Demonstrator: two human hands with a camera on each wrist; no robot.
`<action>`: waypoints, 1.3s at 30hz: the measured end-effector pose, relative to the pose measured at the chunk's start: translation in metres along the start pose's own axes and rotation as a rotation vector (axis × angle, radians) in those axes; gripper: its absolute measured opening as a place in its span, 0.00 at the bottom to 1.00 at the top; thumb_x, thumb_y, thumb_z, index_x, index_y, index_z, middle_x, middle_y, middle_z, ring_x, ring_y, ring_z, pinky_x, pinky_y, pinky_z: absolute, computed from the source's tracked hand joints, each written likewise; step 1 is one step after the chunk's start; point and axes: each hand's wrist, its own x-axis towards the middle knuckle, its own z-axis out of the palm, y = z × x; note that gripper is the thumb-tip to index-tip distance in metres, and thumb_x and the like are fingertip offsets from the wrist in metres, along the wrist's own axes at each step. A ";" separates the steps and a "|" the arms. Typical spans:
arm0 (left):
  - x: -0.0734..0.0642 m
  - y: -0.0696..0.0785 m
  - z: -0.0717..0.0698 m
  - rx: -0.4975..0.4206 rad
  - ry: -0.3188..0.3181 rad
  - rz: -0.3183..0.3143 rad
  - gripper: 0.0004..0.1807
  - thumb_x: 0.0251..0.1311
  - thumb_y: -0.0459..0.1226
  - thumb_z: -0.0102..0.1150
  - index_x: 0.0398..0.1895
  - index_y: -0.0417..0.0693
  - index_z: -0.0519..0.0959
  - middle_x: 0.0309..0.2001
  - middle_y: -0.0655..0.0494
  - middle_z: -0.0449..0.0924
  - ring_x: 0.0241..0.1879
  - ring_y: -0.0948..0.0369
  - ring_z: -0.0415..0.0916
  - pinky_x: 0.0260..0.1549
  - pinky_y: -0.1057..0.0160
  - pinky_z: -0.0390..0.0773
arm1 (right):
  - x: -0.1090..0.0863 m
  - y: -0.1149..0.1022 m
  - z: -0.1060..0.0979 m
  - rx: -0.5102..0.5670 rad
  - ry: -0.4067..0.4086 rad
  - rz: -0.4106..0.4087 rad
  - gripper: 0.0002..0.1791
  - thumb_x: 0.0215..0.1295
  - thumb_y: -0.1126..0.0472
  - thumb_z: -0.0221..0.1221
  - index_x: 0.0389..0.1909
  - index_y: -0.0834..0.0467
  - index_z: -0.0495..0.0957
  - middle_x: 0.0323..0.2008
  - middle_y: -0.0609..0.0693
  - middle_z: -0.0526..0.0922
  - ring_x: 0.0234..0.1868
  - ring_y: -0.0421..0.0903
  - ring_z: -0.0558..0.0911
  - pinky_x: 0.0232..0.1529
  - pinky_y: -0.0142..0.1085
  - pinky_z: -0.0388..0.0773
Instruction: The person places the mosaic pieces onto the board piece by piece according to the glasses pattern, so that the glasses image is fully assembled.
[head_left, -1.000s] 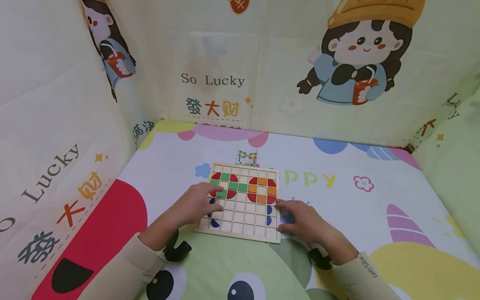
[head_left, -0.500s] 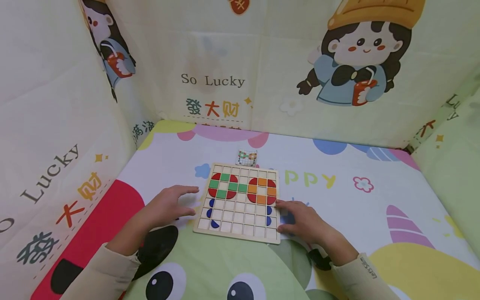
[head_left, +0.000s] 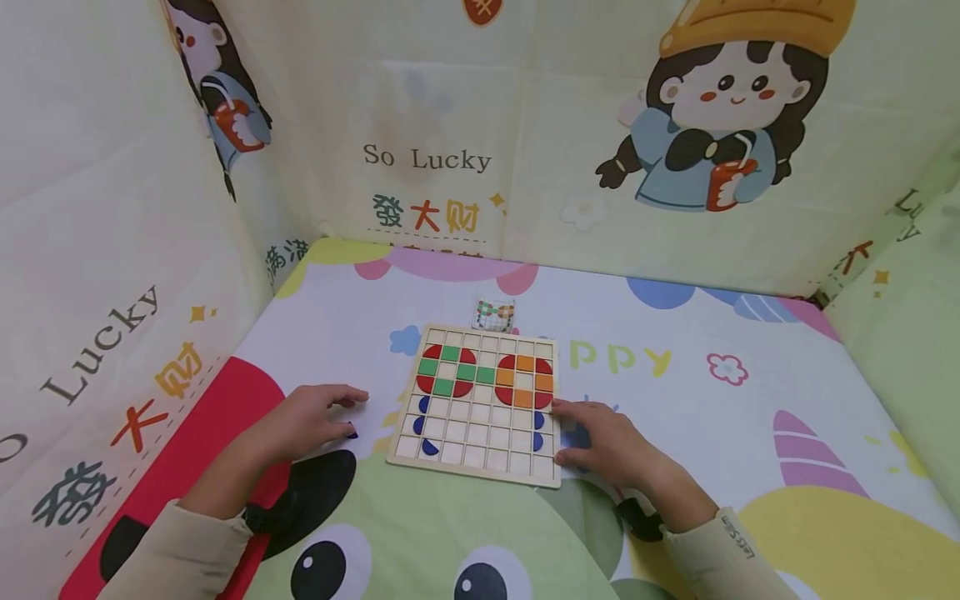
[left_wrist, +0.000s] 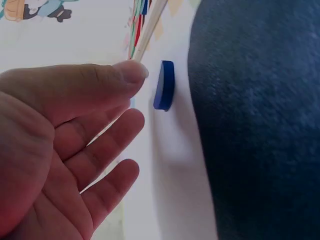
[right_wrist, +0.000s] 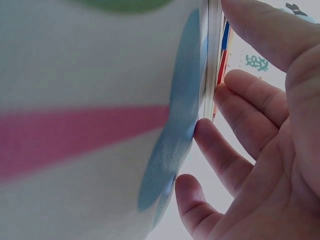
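Left of the wooden grid board (head_left: 477, 433), my left hand (head_left: 311, 421) hovers over the cloth with its fingers loosely bent. A blue half-round piece (left_wrist: 165, 86) lies just past the thumb tip in the left wrist view, with a gap between them; it shows as a dark spot under the hand in the head view. My right hand (head_left: 607, 442) rests at the board's right edge, thumb and fingertips against its side. On the board sit green squares (head_left: 486, 375), orange squares (head_left: 524, 363), red rounded corner pieces (head_left: 543, 400) and blue half-round pieces (head_left: 430, 447) down both sides.
A small pattern card (head_left: 493, 315) showing a similar coloured design lies behind the board. Printed cloth (head_left: 660, 317) covers the table. Patterned curtains (head_left: 540, 150) close in the back and both sides.
My left hand has moved left off the board and down beside it, toward a loose blue piece on the cloth. The right hand stays at the board's edge.
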 end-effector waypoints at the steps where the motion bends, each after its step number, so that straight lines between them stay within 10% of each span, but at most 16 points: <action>1: 0.000 0.000 0.000 -0.007 -0.004 -0.002 0.36 0.43 0.35 0.79 0.61 0.43 0.79 0.56 0.42 0.78 0.57 0.39 0.72 0.38 0.53 0.85 | 0.000 0.000 0.000 0.000 0.000 -0.001 0.35 0.58 0.51 0.72 0.66 0.55 0.74 0.65 0.54 0.75 0.65 0.62 0.70 0.60 0.65 0.63; 25: 0.000 -0.002 0.005 -0.013 -0.043 0.040 0.13 0.51 0.28 0.71 0.41 0.44 0.80 0.34 0.57 0.78 0.33 0.59 0.74 0.35 0.62 0.83 | -0.001 -0.001 -0.002 0.001 -0.001 0.001 0.35 0.58 0.51 0.72 0.66 0.55 0.74 0.65 0.54 0.75 0.65 0.62 0.70 0.61 0.65 0.63; 39: 0.006 0.006 0.011 0.011 -0.041 0.035 0.18 0.50 0.31 0.74 0.45 0.45 0.81 0.35 0.56 0.77 0.36 0.58 0.73 0.33 0.63 0.82 | 0.000 0.000 -0.001 0.001 -0.004 0.003 0.35 0.58 0.50 0.72 0.66 0.55 0.74 0.66 0.54 0.74 0.65 0.62 0.70 0.61 0.65 0.63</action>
